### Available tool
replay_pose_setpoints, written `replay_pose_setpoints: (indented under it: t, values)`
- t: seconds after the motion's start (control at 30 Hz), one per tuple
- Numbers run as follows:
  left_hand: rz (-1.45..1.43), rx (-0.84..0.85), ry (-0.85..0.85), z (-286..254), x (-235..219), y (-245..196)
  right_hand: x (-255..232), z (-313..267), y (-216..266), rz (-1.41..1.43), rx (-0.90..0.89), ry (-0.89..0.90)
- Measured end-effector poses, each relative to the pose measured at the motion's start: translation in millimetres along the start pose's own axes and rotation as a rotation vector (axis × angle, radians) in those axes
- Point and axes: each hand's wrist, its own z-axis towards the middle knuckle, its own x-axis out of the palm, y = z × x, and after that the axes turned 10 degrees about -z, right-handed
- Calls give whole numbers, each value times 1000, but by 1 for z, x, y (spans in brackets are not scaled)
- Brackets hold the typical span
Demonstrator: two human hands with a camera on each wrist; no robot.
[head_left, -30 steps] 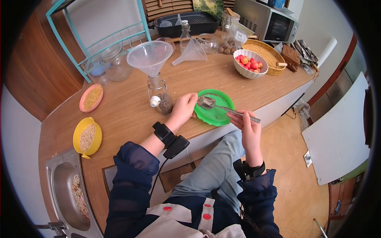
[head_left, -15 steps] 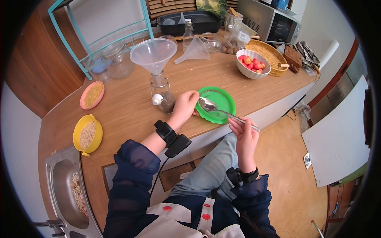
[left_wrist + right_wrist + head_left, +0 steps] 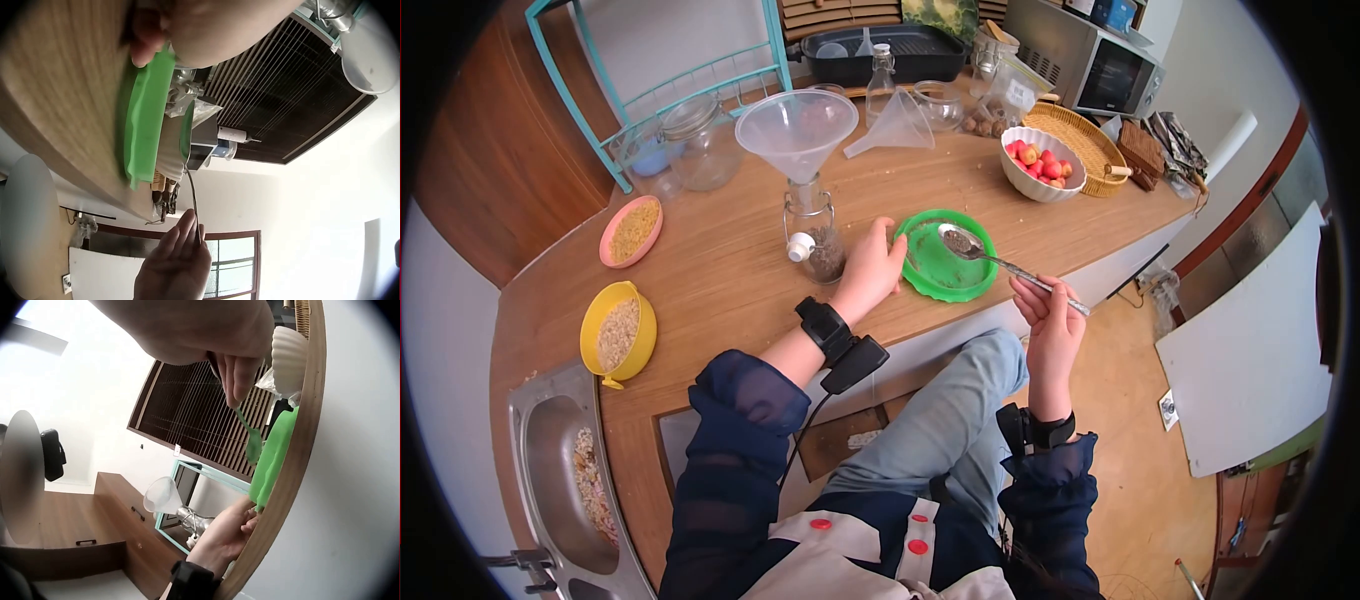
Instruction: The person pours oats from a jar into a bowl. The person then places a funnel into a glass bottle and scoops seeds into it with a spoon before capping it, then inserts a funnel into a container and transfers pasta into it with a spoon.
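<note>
A round green plate (image 3: 945, 270) with a low wavy rim and dark crumbs on it sits near the counter's front edge. My left hand (image 3: 868, 265) holds its left rim between thumb and fingers. In my right hand (image 3: 1048, 325) a metal spoon (image 3: 1020, 270) is pinched by its handle. The spoon's bowl carries a little dark grainy stuff and hangs over the plate, above the rim in the left wrist view. Left of my left hand stands a swing-top glass bottle (image 3: 825, 255), partly filled with dark grains, with a clear funnel (image 3: 798, 130) in its neck.
A yellow cup (image 3: 622, 335) and a pink dish (image 3: 632, 232) of grains stand left, beside the sink (image 3: 550, 450). Behind are a second funnel (image 3: 903, 125), glass jars (image 3: 700, 145) and a white bowl (image 3: 1040, 180) of small red fruit. A wicker tray (image 3: 1090, 140) lies back right.
The spoon has moved from the plate's left side toward its middle, and my right hand has shifted right with it. My left hand stays at the plate's left rim.
</note>
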Motion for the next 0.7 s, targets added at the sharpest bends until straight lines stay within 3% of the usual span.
replay_pose_setpoints:
  t: [0.27,0.7]
  values:
    - [7,8,-11,1,-1,1,-5,14,5,-67,17,6]
    - [16,-5,7,-2,-1,-3,61,65,126,28,-161,225]
